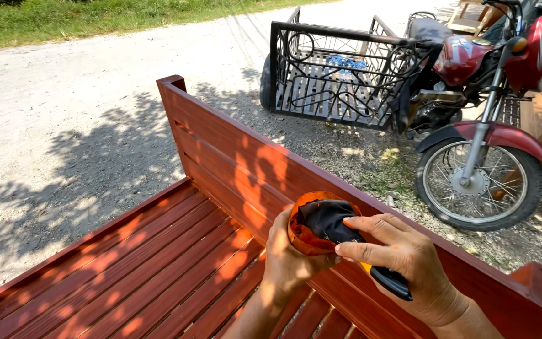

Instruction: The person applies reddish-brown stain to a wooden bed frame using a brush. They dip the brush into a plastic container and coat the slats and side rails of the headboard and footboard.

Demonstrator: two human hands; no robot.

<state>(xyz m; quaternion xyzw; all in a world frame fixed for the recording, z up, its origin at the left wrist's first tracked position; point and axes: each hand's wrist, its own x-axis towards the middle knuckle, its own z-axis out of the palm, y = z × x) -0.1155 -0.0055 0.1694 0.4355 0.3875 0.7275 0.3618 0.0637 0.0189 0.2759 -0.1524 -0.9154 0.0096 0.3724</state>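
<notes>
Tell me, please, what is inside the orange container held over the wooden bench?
A dark cloth fills the mouth of the orange container, pressed in by the right hand; the left hand grips the container. Anything beneath the cloth is covered.

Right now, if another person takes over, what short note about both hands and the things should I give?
Left hand: holds the small round orange-stained container above the red-brown slatted wooden bench.
Right hand: pinches the black cloth in the container's mouth and holds a black-and-yellow handled tool.
Done: bench looks coated all over.
Left: cannot tell from this view.
</notes>
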